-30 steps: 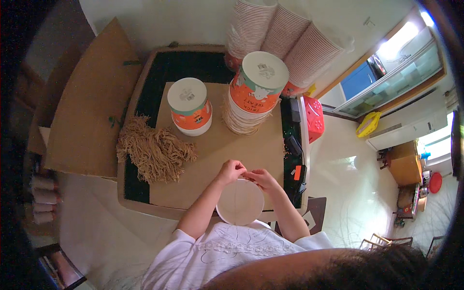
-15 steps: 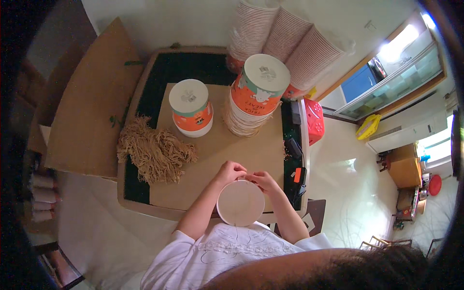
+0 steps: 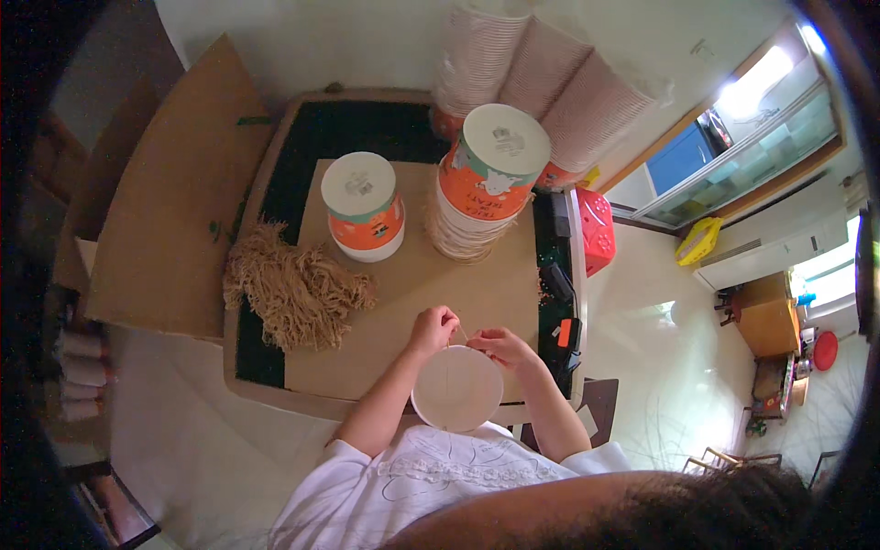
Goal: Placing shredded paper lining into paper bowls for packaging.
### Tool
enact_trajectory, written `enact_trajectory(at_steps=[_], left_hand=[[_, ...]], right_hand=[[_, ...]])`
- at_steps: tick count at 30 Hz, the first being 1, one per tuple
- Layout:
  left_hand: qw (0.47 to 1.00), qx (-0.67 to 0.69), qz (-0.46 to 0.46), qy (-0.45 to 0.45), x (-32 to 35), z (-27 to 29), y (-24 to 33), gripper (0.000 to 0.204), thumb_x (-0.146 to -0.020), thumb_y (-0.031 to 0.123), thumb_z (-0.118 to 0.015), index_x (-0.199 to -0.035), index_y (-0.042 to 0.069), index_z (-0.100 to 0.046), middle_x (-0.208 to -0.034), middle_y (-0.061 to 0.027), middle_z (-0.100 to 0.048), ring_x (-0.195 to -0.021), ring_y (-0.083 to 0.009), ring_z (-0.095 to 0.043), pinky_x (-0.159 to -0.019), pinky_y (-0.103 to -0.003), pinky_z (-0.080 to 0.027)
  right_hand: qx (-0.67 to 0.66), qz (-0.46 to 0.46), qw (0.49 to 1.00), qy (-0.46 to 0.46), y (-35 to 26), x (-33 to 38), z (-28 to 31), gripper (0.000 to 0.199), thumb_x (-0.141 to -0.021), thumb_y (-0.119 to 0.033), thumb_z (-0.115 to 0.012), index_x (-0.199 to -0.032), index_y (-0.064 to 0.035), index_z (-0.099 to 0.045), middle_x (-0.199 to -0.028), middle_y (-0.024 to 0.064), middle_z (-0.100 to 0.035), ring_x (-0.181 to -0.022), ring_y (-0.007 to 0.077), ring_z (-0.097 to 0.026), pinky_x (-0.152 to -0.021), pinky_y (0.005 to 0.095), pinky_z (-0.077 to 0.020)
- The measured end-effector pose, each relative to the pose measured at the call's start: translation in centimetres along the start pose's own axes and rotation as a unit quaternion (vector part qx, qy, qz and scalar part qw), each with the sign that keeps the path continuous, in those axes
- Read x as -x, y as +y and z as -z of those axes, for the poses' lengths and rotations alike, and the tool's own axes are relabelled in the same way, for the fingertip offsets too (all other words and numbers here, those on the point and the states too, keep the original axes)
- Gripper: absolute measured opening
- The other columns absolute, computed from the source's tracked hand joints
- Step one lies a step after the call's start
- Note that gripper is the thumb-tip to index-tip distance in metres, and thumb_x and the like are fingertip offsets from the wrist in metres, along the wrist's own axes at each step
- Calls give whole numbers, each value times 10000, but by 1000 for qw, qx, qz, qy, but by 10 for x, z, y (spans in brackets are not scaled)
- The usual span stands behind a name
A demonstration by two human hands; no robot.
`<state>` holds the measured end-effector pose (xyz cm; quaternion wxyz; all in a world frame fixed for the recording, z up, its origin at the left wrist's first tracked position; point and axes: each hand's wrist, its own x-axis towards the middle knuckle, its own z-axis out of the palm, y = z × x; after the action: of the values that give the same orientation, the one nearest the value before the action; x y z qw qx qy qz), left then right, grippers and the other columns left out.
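A round white paper tub [image 3: 456, 392] rests near my body at the table's front edge, its pale round face turned up toward me. Above its far rim, my left hand [image 3: 434, 332] pinches a thin tan string. My right hand [image 3: 504, 346] is closed at the far right of the rim, fingertips pinched on the same string; whether it also grips the rim cannot be made out. Left of my hands lies a heap of tan twine strands [image 3: 298, 289]. Beyond stand an upside-down orange-and-white tub [image 3: 364, 206] and a taller inverted stack of such tubs [image 3: 490, 179] with strings around its lower part.
A cardboard sheet [image 3: 394, 302] covers the dark green table top. Tall stacks of white tubs [image 3: 541, 82] stand at the back against the wall. Black gadgets [image 3: 557, 280] line the right edge, beside a red plastic basket [image 3: 596, 229]. A large cardboard panel [image 3: 174, 192] leans at the left.
My hands have drawn slightly apart, the left one moving a little left, and string now shows between them. The tub has shifted very slightly toward me.
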<state>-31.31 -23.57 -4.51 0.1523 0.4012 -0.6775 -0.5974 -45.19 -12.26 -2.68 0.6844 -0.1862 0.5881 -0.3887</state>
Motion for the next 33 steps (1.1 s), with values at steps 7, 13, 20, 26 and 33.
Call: enact_trajectory(at_steps=[7,13,20,26,33], left_hand=[[990,42,-15,-135,2,7,-3,115,-724,51,-581,-827,19,-624,-662,-56,-613,-571,-117,-572,-548,-255,-468],[971,-7,-19,-237,-4,10,-2,144,-713,83,-618,-838,21,-654,-731,-85,-642,-662,-126,-594,-640,-272,-475],[973,-60,23,-222,-5,11,1,124,-698,113,-639,-784,28,-668,-728,-89,-649,-664,-124,-599,-642,-273,-474],[963,-152,64,-215,-9,8,5,163,-674,162,-661,-813,77,-673,-745,-88,-651,-670,-134,-606,-643,-281,-476],[966,-157,18,-205,-7,7,5,168,-669,162,-664,-815,79,-672,-737,-85,-649,-663,-146,-609,-638,-286,-476]], right_hand=[[12,-28,999,17,6,0,8,143,-811,-187,-585,-833,-48,-609,-725,-14,-573,-603,47,-508,-505,159,-375],[43,-29,999,2,5,-4,5,163,-826,-195,-568,-860,-41,-609,-749,-9,-587,-640,53,-529,-526,166,-394],[-5,-36,999,34,-2,1,-1,181,-829,-205,-563,-857,-33,-614,-738,-13,-584,-614,42,-515,-495,161,-366],[85,-46,995,27,-6,-8,1,221,-798,-279,-596,-824,-61,-625,-699,-16,-576,-592,51,-497,-492,175,-354],[162,-27,986,-35,5,-21,13,167,-804,-252,-587,-834,-92,-622,-682,-55,-548,-580,34,-454,-495,182,-338]])
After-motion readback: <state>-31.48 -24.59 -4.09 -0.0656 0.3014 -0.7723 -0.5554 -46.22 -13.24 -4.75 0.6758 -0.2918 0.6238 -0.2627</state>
